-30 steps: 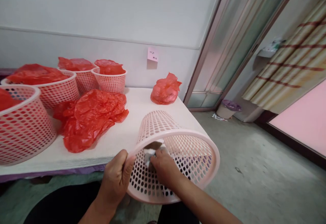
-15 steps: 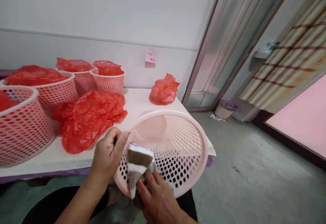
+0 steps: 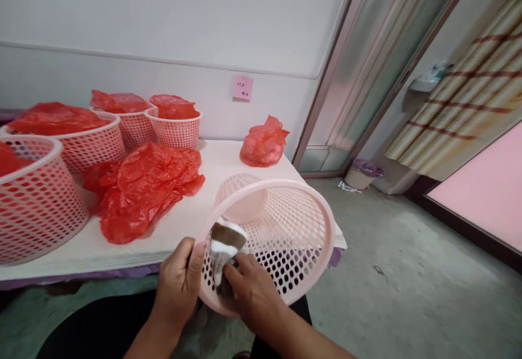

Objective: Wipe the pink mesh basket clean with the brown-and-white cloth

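Note:
A pale pink perforated plastic basket (image 3: 304,206) lies tilted at the table's front edge, its mouth turned toward me. My left hand (image 3: 181,272) grips the left side of its rim, thumb on the outside and fingers partly hidden. Inside the mouth, my right hand (image 3: 255,288) is closed on a striped cloth (image 3: 228,235) in white, brown and speckled grey, pressed against the basket's inner wall. The fingertips are partly hidden by the cloth.
On the white-covered table (image 3: 222,155), several baskets lined with red bags (image 3: 173,128) stand at left beside crumpled red plastic bags (image 3: 150,185). A knotted red bag (image 3: 264,142) sits at the back. A small waste bin (image 3: 362,174) stands on the floor.
My right hand has moved the cloth further up and into the basket. My left hand has shifted lower along the rim, and the basket has tilted slightly.

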`<action>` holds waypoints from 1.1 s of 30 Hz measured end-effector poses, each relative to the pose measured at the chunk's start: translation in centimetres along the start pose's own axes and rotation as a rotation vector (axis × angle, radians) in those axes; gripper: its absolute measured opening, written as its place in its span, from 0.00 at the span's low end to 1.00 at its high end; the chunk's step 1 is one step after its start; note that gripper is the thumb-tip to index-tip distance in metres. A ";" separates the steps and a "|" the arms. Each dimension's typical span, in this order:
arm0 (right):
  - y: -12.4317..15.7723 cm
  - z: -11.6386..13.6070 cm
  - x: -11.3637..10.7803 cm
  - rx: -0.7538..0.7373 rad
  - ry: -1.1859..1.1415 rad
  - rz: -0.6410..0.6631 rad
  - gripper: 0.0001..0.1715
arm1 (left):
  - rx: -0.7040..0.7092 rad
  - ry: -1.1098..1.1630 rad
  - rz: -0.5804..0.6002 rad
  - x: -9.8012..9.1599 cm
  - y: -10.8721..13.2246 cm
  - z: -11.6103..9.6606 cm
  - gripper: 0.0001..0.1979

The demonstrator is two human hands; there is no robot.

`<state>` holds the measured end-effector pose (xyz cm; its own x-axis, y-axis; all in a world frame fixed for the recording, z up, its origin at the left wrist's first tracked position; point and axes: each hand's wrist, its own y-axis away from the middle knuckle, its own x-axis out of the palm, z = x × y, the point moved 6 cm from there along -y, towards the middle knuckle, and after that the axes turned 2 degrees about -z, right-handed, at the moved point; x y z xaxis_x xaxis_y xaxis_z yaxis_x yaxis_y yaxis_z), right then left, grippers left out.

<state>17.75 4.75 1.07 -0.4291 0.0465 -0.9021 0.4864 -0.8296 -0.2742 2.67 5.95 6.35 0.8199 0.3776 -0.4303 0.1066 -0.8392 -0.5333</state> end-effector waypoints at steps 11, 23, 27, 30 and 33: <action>-3.1 -10.0 -3.1 0.285 0.519 0.102 0.16 | 0.182 -0.062 0.073 0.2 -0.5 -1.7 0.13; -3.6 -7.1 0.4 0.110 0.287 0.257 0.12 | 0.298 -0.154 0.053 0.3 -0.7 -2.7 0.13; 0.6 -1.9 -1.2 -0.091 0.199 0.316 0.09 | 0.194 -0.181 0.002 -1.3 -2.2 -1.1 0.16; 3.7 0.3 -2.0 -0.190 0.246 0.293 0.05 | 0.119 -0.174 -0.025 -2.1 -3.5 0.0 0.17; 5.0 0.1 -1.9 -0.187 0.392 0.178 0.13 | 0.062 -0.142 -0.009 -2.0 -4.5 0.4 0.19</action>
<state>20.93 0.41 1.43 -0.0239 0.1493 -0.9885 0.6707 -0.7308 -0.1265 0.34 9.12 9.27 0.7308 0.4400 -0.5218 0.0749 -0.8116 -0.5794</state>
